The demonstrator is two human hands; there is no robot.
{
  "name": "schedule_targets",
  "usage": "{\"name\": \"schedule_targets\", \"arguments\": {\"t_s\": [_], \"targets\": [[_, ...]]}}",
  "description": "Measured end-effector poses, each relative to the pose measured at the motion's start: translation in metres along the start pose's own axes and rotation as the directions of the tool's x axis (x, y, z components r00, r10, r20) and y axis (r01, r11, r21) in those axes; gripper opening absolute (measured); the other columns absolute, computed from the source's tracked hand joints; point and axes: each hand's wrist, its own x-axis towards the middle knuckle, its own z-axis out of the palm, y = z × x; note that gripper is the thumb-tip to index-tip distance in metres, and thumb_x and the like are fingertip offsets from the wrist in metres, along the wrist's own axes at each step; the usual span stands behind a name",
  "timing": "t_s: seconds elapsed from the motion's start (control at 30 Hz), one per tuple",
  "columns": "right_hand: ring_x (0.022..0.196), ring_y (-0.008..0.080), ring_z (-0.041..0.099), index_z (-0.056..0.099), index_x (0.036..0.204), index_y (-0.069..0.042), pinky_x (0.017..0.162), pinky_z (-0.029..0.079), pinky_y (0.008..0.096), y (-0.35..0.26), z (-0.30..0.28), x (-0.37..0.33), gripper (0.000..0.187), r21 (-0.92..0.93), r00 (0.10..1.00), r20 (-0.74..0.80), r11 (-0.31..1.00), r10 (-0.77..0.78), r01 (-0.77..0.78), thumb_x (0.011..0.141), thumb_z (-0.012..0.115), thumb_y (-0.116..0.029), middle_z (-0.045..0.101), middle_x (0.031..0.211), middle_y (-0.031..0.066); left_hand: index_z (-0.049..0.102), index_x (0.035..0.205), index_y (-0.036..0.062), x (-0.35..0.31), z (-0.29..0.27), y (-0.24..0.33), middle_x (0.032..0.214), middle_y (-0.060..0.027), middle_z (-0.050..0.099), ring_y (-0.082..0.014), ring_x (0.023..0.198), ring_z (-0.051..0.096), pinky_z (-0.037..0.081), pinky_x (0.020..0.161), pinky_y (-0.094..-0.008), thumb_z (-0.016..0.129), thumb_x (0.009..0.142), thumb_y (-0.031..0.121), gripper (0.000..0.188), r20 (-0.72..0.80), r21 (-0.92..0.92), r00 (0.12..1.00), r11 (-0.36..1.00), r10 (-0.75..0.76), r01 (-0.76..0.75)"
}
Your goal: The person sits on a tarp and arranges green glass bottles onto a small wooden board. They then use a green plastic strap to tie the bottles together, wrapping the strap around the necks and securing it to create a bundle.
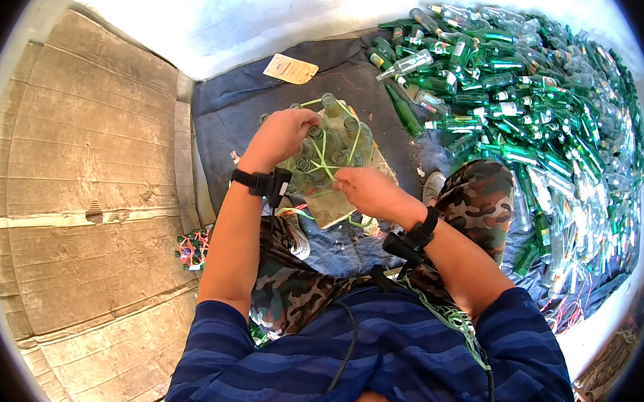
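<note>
A cluster of clear glass bottles stands upright on a pale board between my legs. Bright green string runs round and across their necks. My right hand, at the near right of the cluster, pinches the string where several strands meet. Over the left side of the bottles, my left hand has its fingers curled close to a bottle neck and the string. What those fingertips hold is hidden.
A large heap of green and clear bottles fills the right side. Flattened cardboard covers the left. Beyond the board, a tan card tag lies on dark cloth. Bottles tied with red string sit by my left arm.
</note>
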Motion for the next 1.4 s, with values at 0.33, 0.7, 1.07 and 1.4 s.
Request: {"name": "schedule_targets", "arguments": {"t_s": [0.33,0.7,1.07,1.4], "targets": [[0.08,0.0301,0.064,0.067,0.097,0.0,0.073,0.05,0.043,-0.008,-0.011,0.002,0.025,0.288,0.988,-0.13,0.95,-0.084,0.119,0.098,0.063,-0.025,0.063,0.085,0.0148,0.064,0.136,0.0162,-0.034,-0.016,0.034,0.138,-0.0106,0.063,-0.0309,0.115,0.064,0.053,0.093,-0.038,0.077,0.084,0.02,0.054,0.179,-0.186,0.984,0.981,-0.02,0.054],[0.067,0.0068,0.053,0.063,0.087,-0.004,0.058,0.041,0.0264,-0.016,-0.006,0.003,0.025,0.67,0.995,0.101,0.738,0.02,-0.083,0.103,0.058,-0.023,0.058,0.074,-0.0015,0.06,0.141,0.0202,-0.031,-0.01,0.025,0.142,-0.0135,0.06,-0.0377,0.121,0.062,0.053,0.098,-0.0449,0.082,0.079,0.02,0.066,0.252,-0.087,0.966,0.996,0.05,-0.029],[0.051,0.0049,0.039,0.058,0.083,-0.007,0.047,0.03,0.0251,-0.022,-0.019,-0.001,0.025,0.652,0.999,0.025,0.757,0.038,-0.045,0.102,0.058,-0.022,0.044,0.062,-0.0054,0.066,0.134,0.0209,-0.034,-0.004,0.026,0.139,-0.0134,0.062,-0.037,0.106,0.069,0.056,0.089,-0.0436,0.083,0.076,0.018,0.06,0.174,-0.108,0.984,0.994,0.028,-0.009],[0.053,0.0029,0.036,0.059,0.089,-0.007,0.049,0.032,0.0226,-0.023,-0.033,0.011,0.022,0.857,0.993,-0.036,0.515,0.112,-0.027,0.105,0.057,-0.021,0.05,0.071,-0.005,0.075,0.115,0.0161,-0.035,-0.002,0.021,0.146,-0.015,0.059,-0.0361,0.102,0.071,0.056,0.09,-0.0422,0.083,0.08,0.02,0.036,0.2,-0.037,0.98,0.999,0.017,-0.01]]}}
